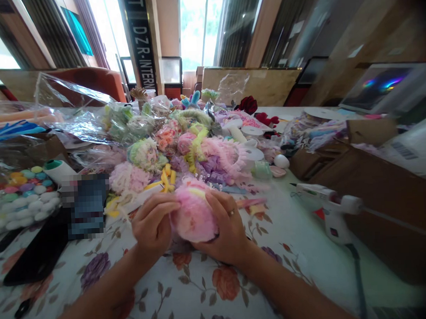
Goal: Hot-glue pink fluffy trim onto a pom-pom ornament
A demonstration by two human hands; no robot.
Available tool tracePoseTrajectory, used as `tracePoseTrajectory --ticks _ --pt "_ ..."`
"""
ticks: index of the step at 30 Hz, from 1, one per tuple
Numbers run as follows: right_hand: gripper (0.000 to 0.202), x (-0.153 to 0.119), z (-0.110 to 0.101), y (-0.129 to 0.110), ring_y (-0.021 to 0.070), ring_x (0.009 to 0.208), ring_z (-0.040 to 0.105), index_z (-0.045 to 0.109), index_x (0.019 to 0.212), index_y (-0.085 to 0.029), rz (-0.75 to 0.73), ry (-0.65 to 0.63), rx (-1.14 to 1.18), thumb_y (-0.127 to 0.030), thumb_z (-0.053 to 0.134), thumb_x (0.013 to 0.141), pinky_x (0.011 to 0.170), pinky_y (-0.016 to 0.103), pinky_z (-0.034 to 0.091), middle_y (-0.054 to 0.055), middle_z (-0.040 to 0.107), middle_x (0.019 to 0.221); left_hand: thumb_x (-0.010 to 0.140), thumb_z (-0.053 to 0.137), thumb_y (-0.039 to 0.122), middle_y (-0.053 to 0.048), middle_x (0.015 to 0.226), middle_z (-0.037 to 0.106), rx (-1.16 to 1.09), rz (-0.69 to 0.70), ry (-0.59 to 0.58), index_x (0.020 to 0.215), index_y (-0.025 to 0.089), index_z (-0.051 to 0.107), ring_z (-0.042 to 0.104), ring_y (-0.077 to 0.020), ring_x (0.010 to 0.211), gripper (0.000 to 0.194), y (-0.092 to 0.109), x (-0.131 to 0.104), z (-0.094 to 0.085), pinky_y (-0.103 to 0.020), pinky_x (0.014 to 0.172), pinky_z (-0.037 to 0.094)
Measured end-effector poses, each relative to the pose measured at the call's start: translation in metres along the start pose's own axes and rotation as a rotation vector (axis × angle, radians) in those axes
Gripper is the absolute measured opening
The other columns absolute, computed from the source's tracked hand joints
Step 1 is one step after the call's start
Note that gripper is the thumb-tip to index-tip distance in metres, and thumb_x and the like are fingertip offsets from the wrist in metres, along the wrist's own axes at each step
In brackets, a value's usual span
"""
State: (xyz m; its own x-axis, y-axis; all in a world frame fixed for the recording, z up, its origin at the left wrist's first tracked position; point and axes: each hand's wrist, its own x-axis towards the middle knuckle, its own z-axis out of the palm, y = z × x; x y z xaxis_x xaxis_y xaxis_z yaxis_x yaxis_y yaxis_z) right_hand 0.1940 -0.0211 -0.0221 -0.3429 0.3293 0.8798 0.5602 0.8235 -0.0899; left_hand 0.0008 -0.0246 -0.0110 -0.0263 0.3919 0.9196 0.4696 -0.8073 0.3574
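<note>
A round, fluffy pink ball [195, 215] with a pale yellow band near its top is held above the floral tablecloth. My right hand [228, 224] wraps round its right side and underside, a ring on one finger. At its upper left, the fingertips of my left hand [152, 222] are pinched together against the fluff; whether they grip a loose bit of it is hard to see. Just beyond the ball lie yellow twisted strips [167, 178] and a pink ruffled trim [229, 156].
A white glue gun [330, 206] with a cord rests at the right before a cardboard box [354, 172]. Several yarn and ribbon pieces are heaped across the back. On the left are white and coloured pompoms [29, 205], a thread cone [57, 172] and a dark flat object [37, 252].
</note>
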Motion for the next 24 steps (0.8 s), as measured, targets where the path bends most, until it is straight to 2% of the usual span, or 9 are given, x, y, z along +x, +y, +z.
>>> tracePoseTrajectory --ticks 2,5,8,11,15,18,20,22,24 --pt "0.094 0.0 -0.001 0.0 0.0364 0.11 0.062 0.031 0.155 -0.018 -0.05 0.021 0.022 -0.049 0.076 0.078 0.091 0.055 0.056 0.019 0.06 0.122 0.081 0.05 -0.002 0.002 0.06 0.051 -0.112 -0.051 0.144 0.062 0.02 0.054 0.051 -0.0122 0.057 0.029 -0.002 0.004 -0.004 -0.027 0.056 0.041" --pt "0.097 -0.001 -0.003 0.001 0.0369 0.109 0.063 0.031 0.155 -0.023 -0.039 0.06 0.042 -0.054 0.078 0.076 0.092 0.057 0.056 0.017 0.061 0.121 0.075 0.049 0.002 0.003 0.05 0.035 -0.25 -0.371 0.283 0.052 0.02 0.041 0.036 -0.0114 0.049 0.031 -0.008 0.01 -0.006 -0.028 0.052 0.028" --pt "0.097 -0.002 -0.003 0.002 0.0377 0.113 0.063 0.03 0.155 -0.024 0.068 0.052 0.041 -0.047 0.079 0.074 0.092 0.057 0.056 0.017 0.06 0.127 0.08 0.048 0.013 0.002 0.05 0.034 -0.251 -0.651 0.147 0.051 0.021 0.042 0.032 -0.0122 0.049 0.031 -0.011 0.011 -0.001 -0.029 0.05 0.025" --pt "0.099 -0.004 0.0 0.006 0.0375 0.118 0.062 0.03 0.155 -0.023 0.269 0.053 0.06 -0.04 0.08 0.071 0.096 0.056 0.056 0.018 0.058 0.133 0.092 0.047 0.029 0.003 0.05 0.032 -0.162 -0.821 0.027 0.052 0.021 0.038 0.03 -0.0115 0.049 0.042 -0.01 0.009 0.005 -0.029 0.049 0.024" --pt "0.102 -0.007 0.006 0.015 0.0378 0.125 0.06 0.034 0.153 -0.023 0.5 0.059 0.112 -0.036 0.084 0.065 0.102 0.057 0.053 0.017 0.058 0.139 0.096 0.048 0.041 0.004 0.054 0.035 -0.166 -0.836 -0.013 0.059 0.022 0.039 0.032 -0.0109 0.05 0.043 -0.011 0.005 0.011 -0.027 0.049 0.027" --pt "0.103 -0.009 0.01 0.02 0.0378 0.127 0.059 0.037 0.151 -0.023 0.63 0.052 0.158 -0.042 0.087 0.063 0.103 0.057 0.052 0.018 0.058 0.142 0.09 0.049 0.029 0.006 0.054 0.035 -0.302 -0.861 0.012 0.069 0.022 0.045 0.03 -0.0105 0.046 0.023 -0.013 0.006 0.012 -0.024 0.045 0.024" --pt "0.104 -0.009 0.011 0.021 0.0377 0.128 0.059 0.038 0.15 -0.023 0.672 0.049 0.185 -0.044 0.088 0.062 0.104 0.057 0.051 0.018 0.057 0.144 0.081 0.049 0.019 0.005 0.055 0.042 -0.314 -0.833 0.021 0.069 0.022 0.05 0.036 -0.0108 0.048 0.012 -0.014 0.006 0.011 -0.023 0.047 0.029" --pt "0.103 -0.008 0.011 0.021 0.0373 0.129 0.058 0.04 0.15 -0.023 0.682 0.055 0.199 -0.043 0.088 0.061 0.106 0.056 0.05 0.017 0.057 0.144 0.069 0.048 0.012 0.002 0.056 0.049 -0.273 -0.778 0.024 0.059 0.02 0.052 0.045 -0.0118 0.054 0.013 -0.016 0.006 0.009 -0.025 0.053 0.036" --pt "0.102 -0.008 0.011 0.02 0.0372 0.13 0.058 0.041 0.149 -0.022 0.679 0.06 0.205 -0.042 0.088 0.061 0.107 0.056 0.049 0.017 0.057 0.144 0.058 0.047 0.009 0.001 0.052 0.049 -0.263 -0.753 0.041 0.048 0.019 0.049 0.046 -0.0119 0.056 0.015 -0.017 0.005 0.007 -0.026 0.056 0.036"
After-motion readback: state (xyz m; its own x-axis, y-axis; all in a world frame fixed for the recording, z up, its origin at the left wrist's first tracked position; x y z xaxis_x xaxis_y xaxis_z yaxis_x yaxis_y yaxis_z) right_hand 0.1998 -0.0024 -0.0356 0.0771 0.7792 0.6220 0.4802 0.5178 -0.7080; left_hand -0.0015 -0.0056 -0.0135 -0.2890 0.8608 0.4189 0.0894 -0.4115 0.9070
